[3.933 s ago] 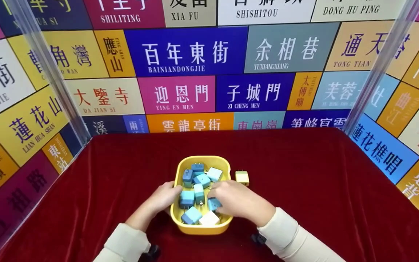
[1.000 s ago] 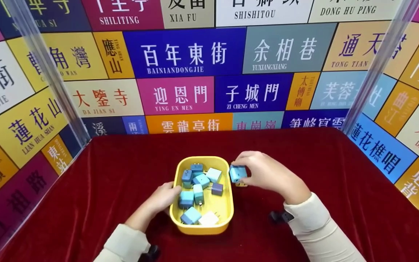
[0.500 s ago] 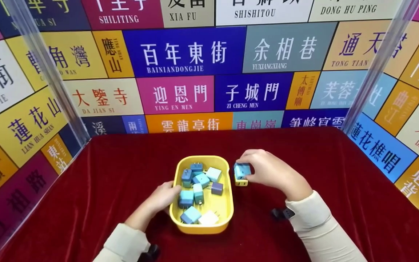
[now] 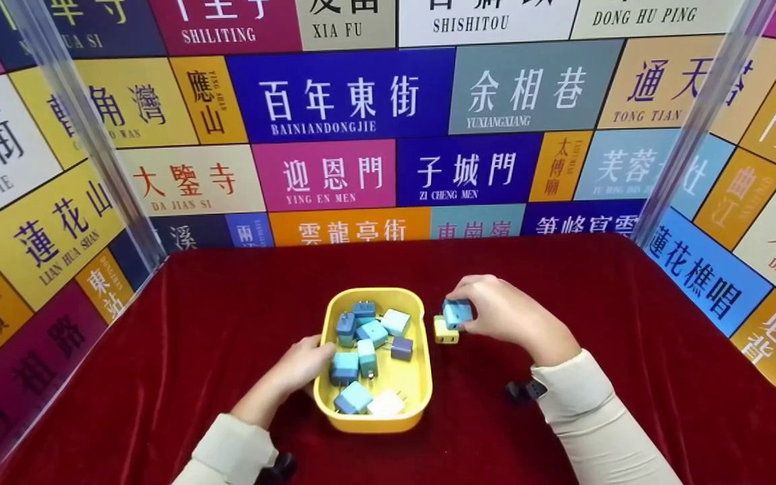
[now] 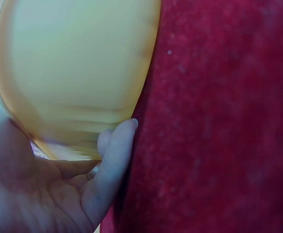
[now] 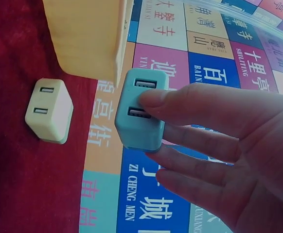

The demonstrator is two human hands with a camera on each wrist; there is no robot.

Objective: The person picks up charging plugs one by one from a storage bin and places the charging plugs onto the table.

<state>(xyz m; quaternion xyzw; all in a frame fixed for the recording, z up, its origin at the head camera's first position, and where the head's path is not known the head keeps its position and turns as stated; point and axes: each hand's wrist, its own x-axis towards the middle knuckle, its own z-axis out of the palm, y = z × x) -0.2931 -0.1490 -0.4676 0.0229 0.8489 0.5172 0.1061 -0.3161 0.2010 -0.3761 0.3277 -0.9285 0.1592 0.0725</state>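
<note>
My right hand [image 4: 506, 316] pinches a blue USB wall charger [image 6: 140, 127], its two USB ports showing between thumb and fingers in the right wrist view. This charger is held up off the table, slightly behind and to the right of a pale yellow USB charger [image 4: 446, 331] on the cloth. On the tub's left side, my left hand [image 4: 304, 364] grips the yellow plastic tub [image 4: 373, 425] by its wall. In the left wrist view, the fingers [image 5: 113, 167] press against the tub's outside. Several blue, teal and white chargers [image 4: 354, 397] lie inside, with one purple charger [image 4: 401, 348].
A dark red velvet cloth [image 4: 240, 289] covers the table. Printed sign panels [image 4: 341, 94] stand behind and along both sides. Clear upright posts [image 4: 691, 128] mark the back corners.
My right hand has lifted the blue charger out of the tub and carried it right, past the tub's edge and over the pale yellow charger. The left hand stays on the tub.
</note>
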